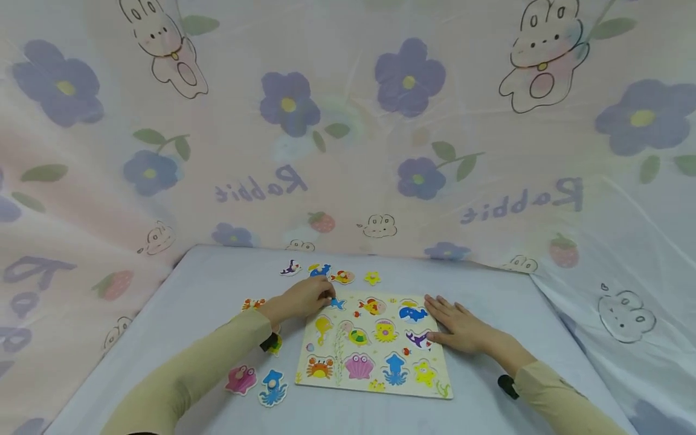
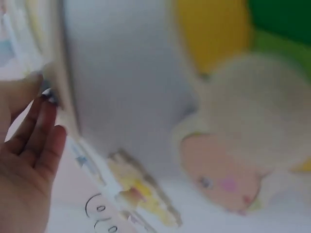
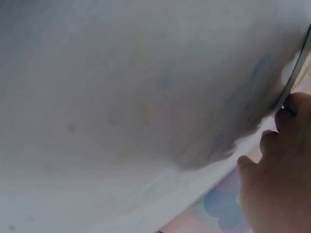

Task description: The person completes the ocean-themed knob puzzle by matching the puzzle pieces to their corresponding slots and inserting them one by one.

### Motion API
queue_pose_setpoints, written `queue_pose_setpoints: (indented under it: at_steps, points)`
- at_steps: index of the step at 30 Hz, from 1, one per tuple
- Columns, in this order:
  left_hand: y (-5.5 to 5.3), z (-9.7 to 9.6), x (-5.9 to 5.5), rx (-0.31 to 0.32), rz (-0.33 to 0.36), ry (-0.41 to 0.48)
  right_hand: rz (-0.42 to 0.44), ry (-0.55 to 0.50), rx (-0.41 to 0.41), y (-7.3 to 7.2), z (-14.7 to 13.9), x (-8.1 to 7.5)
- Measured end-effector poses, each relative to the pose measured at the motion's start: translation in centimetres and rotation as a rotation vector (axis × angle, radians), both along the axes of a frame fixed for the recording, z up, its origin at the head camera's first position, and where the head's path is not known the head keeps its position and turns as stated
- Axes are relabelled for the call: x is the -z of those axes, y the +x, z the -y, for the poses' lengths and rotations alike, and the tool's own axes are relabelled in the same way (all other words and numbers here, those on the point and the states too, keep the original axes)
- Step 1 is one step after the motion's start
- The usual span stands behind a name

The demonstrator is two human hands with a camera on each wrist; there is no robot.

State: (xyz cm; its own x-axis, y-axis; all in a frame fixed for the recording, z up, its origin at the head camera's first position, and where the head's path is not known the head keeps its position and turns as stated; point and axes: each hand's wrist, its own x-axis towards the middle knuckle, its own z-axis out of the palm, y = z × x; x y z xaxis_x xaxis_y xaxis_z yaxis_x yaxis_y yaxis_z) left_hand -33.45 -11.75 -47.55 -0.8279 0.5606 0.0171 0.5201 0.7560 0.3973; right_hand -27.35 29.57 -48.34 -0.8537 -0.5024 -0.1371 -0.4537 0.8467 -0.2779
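A wooden sea-animal puzzle board lies on the white-covered table. At its upper left corner my left hand pinches a blue puzzle piece between thumb and fingertips, over the top-left picture; the fingers hide most of it. In the left wrist view, the thumb and fingers of the left hand meet close to the board's edge. My right hand rests along the right edge with its fingers spread, the thumb over the purple orca picture. The right wrist view shows that hand at the board's edge.
Left of the board lie a crab piece, a partly covered turtle piece, a pink shell piece and a blue squid piece. Behind are orca, whale, fish and starfish pieces. A printed curtain hangs beyond.
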Motion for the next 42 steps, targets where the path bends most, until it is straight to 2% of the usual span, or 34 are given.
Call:
queue_pose_setpoints:
  at_steps: [4, 7, 11, 16, 22, 29, 35, 42]
  points:
    - [-0.2, 0.5, -1.2, 0.008, 0.020, 0.060, -0.023, -0.011, -0.002, -0.2, -0.2, 0.0]
    - [0.1, 1.7, -2.1, -0.001, 0.008, 0.115, -0.029, -0.010, -0.006, -0.2, -0.2, 0.0]
    - [1.1, 4.4, -2.9, -0.015, -0.030, 0.193, -0.020, -0.024, -0.022, -0.1, 0.0, 0.0]
    - [2.0, 7.8, -3.3, -0.067, -0.064, 0.285, -0.014, -0.037, -0.012, -0.2, 0.2, 0.0]
    - [3.5, 11.8, -2.8, -0.155, -0.084, 0.308, -0.021, -0.037, -0.008, -0.5, 0.1, 0.2]
    - [6.1, 15.5, -1.8, -0.231, -0.024, 0.276, -0.034, -0.039, -0.033, 0.0, -0.1, 0.6]
    - [7.5, 17.2, -1.3, -0.254, -0.039, 0.254, -0.041, -0.058, -0.030, 0.1, -0.2, 0.6]
    - [9.2, 17.9, -0.6, -0.248, 0.030, 0.262, -0.026, -0.055, -0.020, -0.2, -0.2, 0.6]
